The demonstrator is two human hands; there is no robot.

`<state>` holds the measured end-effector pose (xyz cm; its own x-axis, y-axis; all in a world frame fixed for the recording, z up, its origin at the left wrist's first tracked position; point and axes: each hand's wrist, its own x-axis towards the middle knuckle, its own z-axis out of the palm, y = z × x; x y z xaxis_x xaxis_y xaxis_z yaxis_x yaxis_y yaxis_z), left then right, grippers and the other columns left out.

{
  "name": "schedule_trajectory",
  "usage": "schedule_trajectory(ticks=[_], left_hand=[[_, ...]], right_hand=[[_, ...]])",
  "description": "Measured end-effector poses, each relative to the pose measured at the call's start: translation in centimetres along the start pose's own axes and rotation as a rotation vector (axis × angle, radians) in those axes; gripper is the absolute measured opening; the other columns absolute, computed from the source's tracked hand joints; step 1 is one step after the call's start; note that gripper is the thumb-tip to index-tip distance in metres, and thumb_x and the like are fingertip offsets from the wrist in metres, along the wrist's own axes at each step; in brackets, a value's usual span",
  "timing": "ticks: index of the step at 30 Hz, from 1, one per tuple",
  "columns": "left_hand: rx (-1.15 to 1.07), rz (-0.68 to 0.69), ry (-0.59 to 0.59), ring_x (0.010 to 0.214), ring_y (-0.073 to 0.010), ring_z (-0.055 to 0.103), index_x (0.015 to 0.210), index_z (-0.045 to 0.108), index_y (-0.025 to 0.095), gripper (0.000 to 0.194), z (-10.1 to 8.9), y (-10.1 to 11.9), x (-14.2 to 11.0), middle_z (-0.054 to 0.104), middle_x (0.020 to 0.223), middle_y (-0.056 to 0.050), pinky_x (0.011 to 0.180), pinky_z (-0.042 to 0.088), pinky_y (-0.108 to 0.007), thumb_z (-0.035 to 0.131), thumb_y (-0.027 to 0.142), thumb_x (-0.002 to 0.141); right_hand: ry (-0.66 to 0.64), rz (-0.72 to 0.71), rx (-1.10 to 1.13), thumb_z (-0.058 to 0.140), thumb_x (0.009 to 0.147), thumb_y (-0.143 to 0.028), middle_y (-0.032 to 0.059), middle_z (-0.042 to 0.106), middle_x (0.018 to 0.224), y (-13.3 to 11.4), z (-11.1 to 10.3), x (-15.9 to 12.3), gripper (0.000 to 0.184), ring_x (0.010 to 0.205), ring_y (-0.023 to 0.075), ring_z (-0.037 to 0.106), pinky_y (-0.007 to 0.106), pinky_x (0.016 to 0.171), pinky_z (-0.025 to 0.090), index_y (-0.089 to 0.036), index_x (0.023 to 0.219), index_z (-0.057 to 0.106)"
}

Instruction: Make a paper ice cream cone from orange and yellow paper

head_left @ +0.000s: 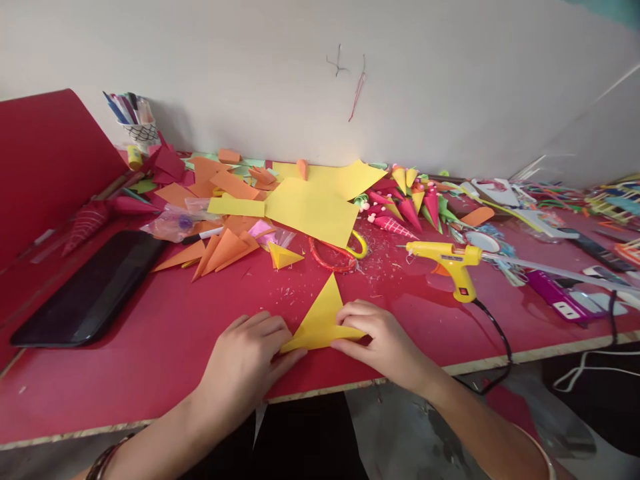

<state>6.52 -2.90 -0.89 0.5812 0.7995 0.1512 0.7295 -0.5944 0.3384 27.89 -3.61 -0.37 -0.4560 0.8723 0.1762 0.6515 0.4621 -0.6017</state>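
A yellow paper triangle (323, 313) lies on the red table near its front edge, its point facing away from me. My left hand (253, 350) pinches the left corner, thumb along the lower edge. At the right corner, my right hand (377, 337) has the paper between thumb and fingers, where a folded strip shows. Just beyond the triangle are scissors (358, 245) with a yellow handle loop and a red-orange loop, partly under larger yellow sheets (313, 207). A small folded yellow paper piece (285, 256) rests to the left of them.
A yellow glue gun (447, 260) with a black cord lies at right, near a purple box (563, 297). At left are a black phone (90, 287) and orange paper cones (227, 250). Red cones (410, 210) and a pen cup (140, 130) stand toward the wall.
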Motion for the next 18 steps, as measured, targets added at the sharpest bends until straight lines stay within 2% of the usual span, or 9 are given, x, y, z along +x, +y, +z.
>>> schedule_trajectory(ticks=[3, 6, 7, 10, 12, 15, 18], left_hand=[[-0.073, -0.035, -0.009, 0.065, -0.0144, 0.052, 0.067, 0.059, 0.017, 0.022, -0.07, -0.23, 0.05, 0.058, 0.069, -0.001, 0.062, 0.041, -0.027, 0.05, 0.032, 0.08], [-0.176, 0.007, -0.051, 0.069, -0.0133, 0.054, 0.077, 0.062, 0.021, 0.008, -0.24, -0.31, -0.15, 0.059, 0.079, 0.0, 0.064, 0.041, -0.026, 0.054, 0.022, 0.077], [-0.195, 0.026, -0.071, 0.071, -0.0133, 0.054, 0.078, 0.062, 0.023, 0.008, -0.3, -0.3, -0.25, 0.06, 0.08, 0.001, 0.065, 0.04, -0.026, 0.055, 0.019, 0.076], [-0.172, 0.064, -0.087, 0.07, -0.0141, 0.054, 0.076, 0.061, 0.024, 0.009, -0.36, -0.23, -0.51, 0.061, 0.078, 0.002, 0.064, 0.039, -0.026, 0.058, 0.016, 0.073], [-0.122, 0.073, -0.046, 0.067, -0.0143, 0.053, 0.073, 0.06, 0.022, 0.004, -0.25, -0.2, -0.6, 0.061, 0.075, 0.001, 0.061, 0.038, -0.026, 0.058, 0.019, 0.074], [-0.06, 0.071, 0.017, 0.063, -0.0141, 0.052, 0.065, 0.057, 0.019, 0.016, 0.06, -0.22, -0.63, 0.058, 0.069, 0.001, 0.059, 0.037, -0.026, 0.053, 0.027, 0.078], [-0.017, 0.051, 0.043, 0.065, -0.0146, 0.052, 0.064, 0.055, 0.018, 0.023, 0.25, -0.26, -0.64, 0.059, 0.071, -0.001, 0.06, 0.037, -0.026, 0.049, 0.032, 0.081]], right_hand=[[0.007, 0.044, -0.011, 0.056, 0.077, -0.024, 0.0027, 0.057, 0.077, -0.07, 0.12, 0.12, 0.01, 0.074, 0.0134, 0.051, 0.024, 0.067, 0.042, -0.016, 0.072, 0.057], [-0.064, -0.005, -0.023, 0.056, 0.077, -0.02, 0.0023, 0.055, 0.079, 0.03, -0.02, 0.05, 0.005, 0.076, 0.0134, 0.05, 0.026, 0.069, 0.041, -0.017, 0.075, 0.059], [-0.094, -0.032, -0.014, 0.056, 0.076, -0.017, 0.0021, 0.055, 0.081, 0.12, -0.1, -0.05, 0.005, 0.077, 0.0131, 0.05, 0.026, 0.07, 0.041, -0.018, 0.077, 0.061], [-0.131, -0.067, 0.049, 0.055, 0.075, -0.008, 0.002, 0.054, 0.086, 0.44, -0.31, -0.46, 0.019, 0.08, 0.0127, 0.05, 0.026, 0.073, 0.041, -0.022, 0.084, 0.063], [-0.105, -0.044, 0.112, 0.054, 0.076, -0.009, 0.0026, 0.055, 0.088, 0.51, -0.3, -0.67, 0.017, 0.082, 0.0126, 0.051, 0.025, 0.073, 0.042, -0.021, 0.084, 0.064], [-0.039, 0.021, 0.164, 0.056, 0.077, -0.019, 0.0032, 0.056, 0.086, 0.3, -0.05, -0.65, 0.006, 0.082, 0.0129, 0.052, 0.025, 0.073, 0.043, -0.018, 0.075, 0.062], [0.023, 0.102, 0.128, 0.058, 0.076, -0.023, 0.003, 0.056, 0.082, -0.06, 0.34, -0.41, 0.008, 0.078, 0.0137, 0.053, 0.025, 0.07, 0.043, -0.017, 0.07, 0.057]])
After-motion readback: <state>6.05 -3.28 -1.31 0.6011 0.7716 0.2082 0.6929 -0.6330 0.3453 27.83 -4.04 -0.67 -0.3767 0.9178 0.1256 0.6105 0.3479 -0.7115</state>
